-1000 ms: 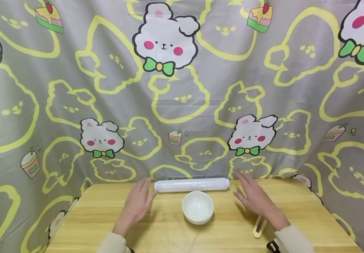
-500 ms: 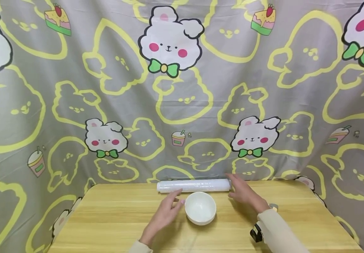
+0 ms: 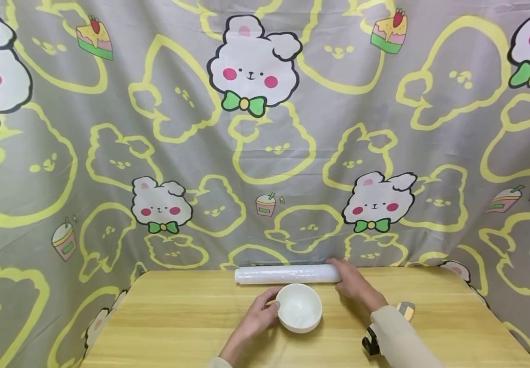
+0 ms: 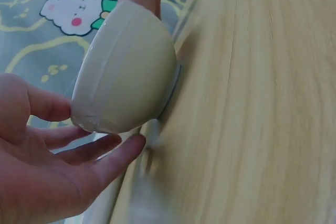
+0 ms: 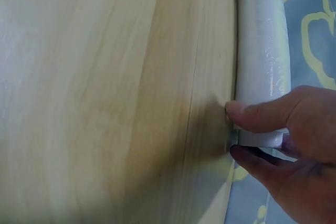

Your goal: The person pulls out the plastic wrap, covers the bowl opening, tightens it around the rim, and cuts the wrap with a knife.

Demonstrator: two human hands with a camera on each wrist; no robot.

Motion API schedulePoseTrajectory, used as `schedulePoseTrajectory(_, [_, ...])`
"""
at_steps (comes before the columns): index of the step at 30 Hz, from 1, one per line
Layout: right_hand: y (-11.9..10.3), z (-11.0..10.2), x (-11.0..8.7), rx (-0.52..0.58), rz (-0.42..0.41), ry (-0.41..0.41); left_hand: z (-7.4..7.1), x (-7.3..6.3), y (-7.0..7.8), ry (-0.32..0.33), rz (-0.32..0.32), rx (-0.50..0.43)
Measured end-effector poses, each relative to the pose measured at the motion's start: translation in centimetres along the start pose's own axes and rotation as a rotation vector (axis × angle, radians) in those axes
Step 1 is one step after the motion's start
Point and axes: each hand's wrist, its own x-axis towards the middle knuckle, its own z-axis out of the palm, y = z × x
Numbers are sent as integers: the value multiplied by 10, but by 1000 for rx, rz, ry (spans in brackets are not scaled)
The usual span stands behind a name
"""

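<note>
A white bowl (image 3: 299, 308) stands upright on the wooden table. My left hand (image 3: 258, 315) holds it at its left side, thumb near the rim. The left wrist view has the thumb of that hand (image 4: 58, 166) at the rim of the bowl (image 4: 126, 72) and the other fingers curving along its outer wall. Behind the bowl, a roll of plastic wrap (image 3: 287, 274) lies crosswise near the table's back edge. My right hand (image 3: 351, 278) grips its right end. In the right wrist view the thumb of the right hand (image 5: 299, 135) lies over the roll (image 5: 262, 51), with fingers underneath.
A utility knife (image 3: 406, 309) lies on the table (image 3: 177, 327) to the right, partly covered by the right sleeve (image 3: 400, 335). A patterned grey curtain (image 3: 265, 128) hangs right behind the table's back edge and along both sides.
My left hand has moved right, from beside the roll's left end to the bowl, and taken hold of it. My right hand has moved left onto the roll's right end and grips it.
</note>
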Motion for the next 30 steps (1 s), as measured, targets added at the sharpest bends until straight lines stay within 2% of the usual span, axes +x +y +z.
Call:
schedulePoseTrajectory(6, [-1, -3, -4, 12, -3, -1, 0, -2, 3, 29, -58, -26])
schedulePoseTrajectory(16, [0, -12, -19, 8, -42, -49, -12, -13, 7, -73, -90, -49])
schedulePoseTrajectory(24, [0, -20, -31, 22, -43, -106, -14, -15, 4, -87, -109, -47])
schedulePoseTrajectory(30, [1, -22, -34, 53, -3, -118, -11, -11, 3, -98, -101, -62])
